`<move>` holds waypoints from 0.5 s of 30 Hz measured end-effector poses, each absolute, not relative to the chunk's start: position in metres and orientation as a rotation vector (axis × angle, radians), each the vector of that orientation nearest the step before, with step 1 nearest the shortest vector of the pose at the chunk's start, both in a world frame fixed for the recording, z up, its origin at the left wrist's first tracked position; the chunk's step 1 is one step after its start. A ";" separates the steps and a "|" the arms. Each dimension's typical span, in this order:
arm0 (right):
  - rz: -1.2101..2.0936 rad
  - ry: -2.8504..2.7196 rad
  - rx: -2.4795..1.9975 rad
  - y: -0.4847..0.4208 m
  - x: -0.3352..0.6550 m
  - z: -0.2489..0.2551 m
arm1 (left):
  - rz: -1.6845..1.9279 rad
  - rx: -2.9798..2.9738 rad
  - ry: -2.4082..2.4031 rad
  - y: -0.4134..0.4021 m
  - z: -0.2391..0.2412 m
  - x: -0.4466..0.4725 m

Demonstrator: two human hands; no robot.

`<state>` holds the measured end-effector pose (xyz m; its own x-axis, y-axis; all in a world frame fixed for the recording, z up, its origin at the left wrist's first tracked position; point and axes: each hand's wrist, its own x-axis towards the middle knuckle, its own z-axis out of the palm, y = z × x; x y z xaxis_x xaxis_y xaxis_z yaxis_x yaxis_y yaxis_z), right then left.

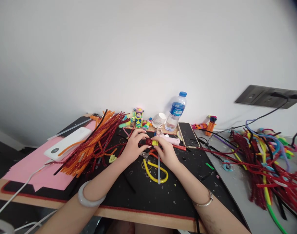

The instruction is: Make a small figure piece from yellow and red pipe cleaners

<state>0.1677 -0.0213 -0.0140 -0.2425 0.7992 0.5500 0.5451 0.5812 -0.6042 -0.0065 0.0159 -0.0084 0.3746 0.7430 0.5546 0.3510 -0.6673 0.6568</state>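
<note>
Between my two hands is a small piece of pipe-cleaner work (pixel 152 142), dark red at one end and bright yellow at the other. My left hand (pixel 134 145) pinches its red end, the thumb and fingers curved around it. My right hand (pixel 166 152) grips the yellow end from the other side. Just below lie yellow-handled pliers or cutters (pixel 160 180), their metal head (pixel 145 155) partly under my hands. A thin clear strip (pixel 159 170) lies across the yellow handle. A scrap of pale yellow pipe cleaner (pixel 112 158) sits left of my left hand.
Orange and dark red pipe cleaners (pixel 90 149) lie on pink sheets (pixel 36 169) beside a white power bank (pixel 68 143). Behind stand a water bottle (pixel 177 112), a tipped paper cup (pixel 159 120) and a pipe-cleaner doll (pixel 138 117). A phone (pixel 188 134) and more pipe cleaners (pixel 254 172) are rightward.
</note>
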 end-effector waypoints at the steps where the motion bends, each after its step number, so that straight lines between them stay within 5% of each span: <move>1: 0.365 -1.929 -1.082 -0.021 0.168 -0.014 | 1.228 2.219 0.950 0.016 -0.009 -0.007; 15: 0.401 -1.939 -1.081 -0.023 0.168 -0.016 | 1.239 2.245 0.978 0.017 -0.008 -0.008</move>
